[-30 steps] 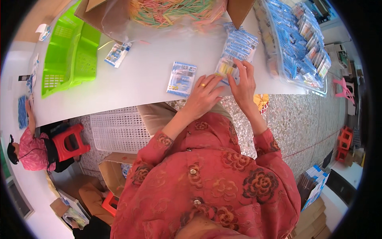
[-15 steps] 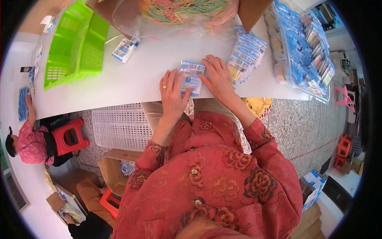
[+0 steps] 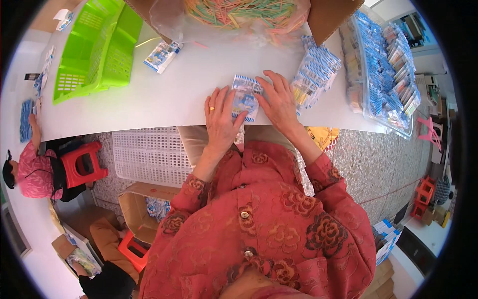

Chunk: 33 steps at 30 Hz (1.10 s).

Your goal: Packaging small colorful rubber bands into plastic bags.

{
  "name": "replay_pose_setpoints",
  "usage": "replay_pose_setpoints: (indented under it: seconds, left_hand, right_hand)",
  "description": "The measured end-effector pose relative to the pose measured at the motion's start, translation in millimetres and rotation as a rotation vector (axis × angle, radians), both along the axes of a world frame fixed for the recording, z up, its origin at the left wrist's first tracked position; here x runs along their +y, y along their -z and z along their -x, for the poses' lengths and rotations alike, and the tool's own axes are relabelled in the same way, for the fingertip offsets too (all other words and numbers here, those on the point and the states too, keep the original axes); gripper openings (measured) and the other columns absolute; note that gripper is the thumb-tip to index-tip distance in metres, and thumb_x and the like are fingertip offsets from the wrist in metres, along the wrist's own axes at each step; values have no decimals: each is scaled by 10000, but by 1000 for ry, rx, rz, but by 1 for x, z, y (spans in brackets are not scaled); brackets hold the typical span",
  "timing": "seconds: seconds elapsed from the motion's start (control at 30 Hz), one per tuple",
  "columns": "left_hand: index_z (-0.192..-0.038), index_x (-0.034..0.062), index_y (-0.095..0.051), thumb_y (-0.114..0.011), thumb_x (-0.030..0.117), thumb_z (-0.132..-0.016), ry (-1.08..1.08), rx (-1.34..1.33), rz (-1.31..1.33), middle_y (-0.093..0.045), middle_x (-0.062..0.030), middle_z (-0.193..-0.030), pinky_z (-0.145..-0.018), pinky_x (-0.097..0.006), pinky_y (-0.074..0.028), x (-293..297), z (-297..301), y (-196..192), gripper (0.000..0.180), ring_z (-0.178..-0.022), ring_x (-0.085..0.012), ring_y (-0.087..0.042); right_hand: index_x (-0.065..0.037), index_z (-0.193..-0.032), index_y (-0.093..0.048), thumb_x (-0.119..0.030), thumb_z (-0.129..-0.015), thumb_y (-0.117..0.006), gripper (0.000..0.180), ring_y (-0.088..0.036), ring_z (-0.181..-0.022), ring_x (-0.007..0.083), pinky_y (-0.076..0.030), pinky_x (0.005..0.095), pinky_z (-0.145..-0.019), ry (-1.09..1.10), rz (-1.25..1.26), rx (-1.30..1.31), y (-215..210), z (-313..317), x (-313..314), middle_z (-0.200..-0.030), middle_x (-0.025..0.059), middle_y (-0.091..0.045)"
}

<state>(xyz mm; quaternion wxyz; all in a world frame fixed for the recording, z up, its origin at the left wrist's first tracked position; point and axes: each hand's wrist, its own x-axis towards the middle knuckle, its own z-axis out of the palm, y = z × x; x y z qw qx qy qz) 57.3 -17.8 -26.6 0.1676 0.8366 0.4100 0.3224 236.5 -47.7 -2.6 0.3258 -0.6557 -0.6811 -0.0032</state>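
A small flat blue-and-white packet (image 3: 246,99) lies on the white table near its front edge, between my hands. My left hand (image 3: 219,118) rests along the packet's left side, fingers stretched out, with a ring on one finger; its thumb touches the lower part. On the other side, my right hand (image 3: 280,103) has its fingers apart, and the thumb and fingertips touch the packet's right edge. Just right of that hand lies an overlapping row of similar packets (image 3: 318,74). Another packet (image 3: 163,56) lies alone at the back left.
A green plastic basket (image 3: 92,60) stands at the left. Behind, a cardboard box (image 3: 332,19) holds many thin pastel sticks (image 3: 249,12). At the right, a clear bin (image 3: 366,94) is full of packets. Below the table sits a white crate (image 3: 149,157). Another person (image 3: 37,172) is at far left.
The view has shifted slightly. My hands stay at the packet's two sides, with only small finger movements, and the packet lies at a slightly different slant.
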Motion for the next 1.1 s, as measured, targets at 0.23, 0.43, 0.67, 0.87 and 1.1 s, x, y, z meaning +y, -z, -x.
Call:
replay_pose_setpoints:
  seconds: [0.23, 0.43, 0.67, 0.87, 1.1]
  left_hand:
    - [-1238, -12, -514, -742, 202, -732, -5, 14, -2, -490, -162, -1300, -1047, -470, -285, 0, 0, -5, 595, -1247, -352, -409]
    - [-1248, 8, -505, -758, 233, -706, 5, -19, -3, -480, -157, -1301, -1053, -505, -252, 2, 1, -1, 639, -1248, -362, -400]
    - [-1224, -11, -524, -751, 119, -704, -73, -308, 174, -519, -168, -1252, -964, -399, -401, 7, 5, -18, 582, -1171, -327, -484]
    - [-1044, -32, -623, -721, 96, -753, 76, -437, 506, -647, -135, -969, -800, -315, -487, 15, 11, -41, 333, -889, -233, -625]
    - [-871, -32, -657, -673, 29, -809, 77, -457, 483, -658, -65, -804, -666, -237, -468, 1, 5, -50, 88, -719, -100, -580]
  right_hand:
    - [-15, -960, -624, -88, -727, -711, 259, -562, -964, 293, -450, 373, -805, -71, -38, 145, -3, -1, 2, -1022, 106, -611]
    - [24, -822, -647, -81, -735, -720, 154, -567, -788, 300, -450, 386, -679, -110, 22, 270, -13, 5, 14, -785, 119, -622]
    - [24, -828, -650, -86, -776, -698, 131, -553, -750, 256, -440, 353, -650, -73, 62, 414, -14, 4, 12, -765, 110, -609]
    - [24, -844, -647, -82, -794, -686, 123, -536, -739, 194, -428, 302, -659, -145, 146, 583, -38, 4, 7, -768, 92, -596]
    - [12, -851, -651, -70, -790, -685, 108, -552, -780, 193, -430, 299, -677, -196, 125, 541, -52, 11, 2, -801, 90, -614]
